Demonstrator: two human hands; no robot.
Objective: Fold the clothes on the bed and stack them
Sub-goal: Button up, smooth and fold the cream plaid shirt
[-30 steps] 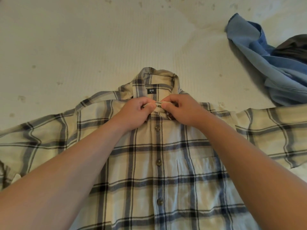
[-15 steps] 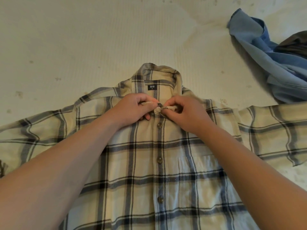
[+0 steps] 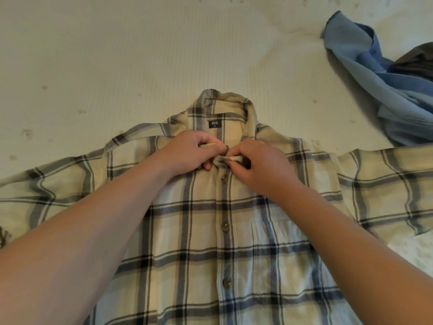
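A cream plaid shirt (image 3: 192, 231) with dark and blue checks lies face up on the bed, sleeves spread to both sides, buttons closed down its front. Its collar (image 3: 225, 106) stands up with a small black label inside. My left hand (image 3: 189, 151) pinches the left edge of the collar opening at the top of the placket. My right hand (image 3: 262, 167) pinches the right edge just beside it. The two hands nearly touch at the top button, which my fingers partly hide.
A crumpled blue garment (image 3: 379, 76) lies at the right on the cream bedspread (image 3: 117, 55), with a dark grey garment (image 3: 414, 59) on top of it at the right edge.
My hands have shifted slightly lower on the collar opening and drawn its two edges closer together. The shirt has barely moved.
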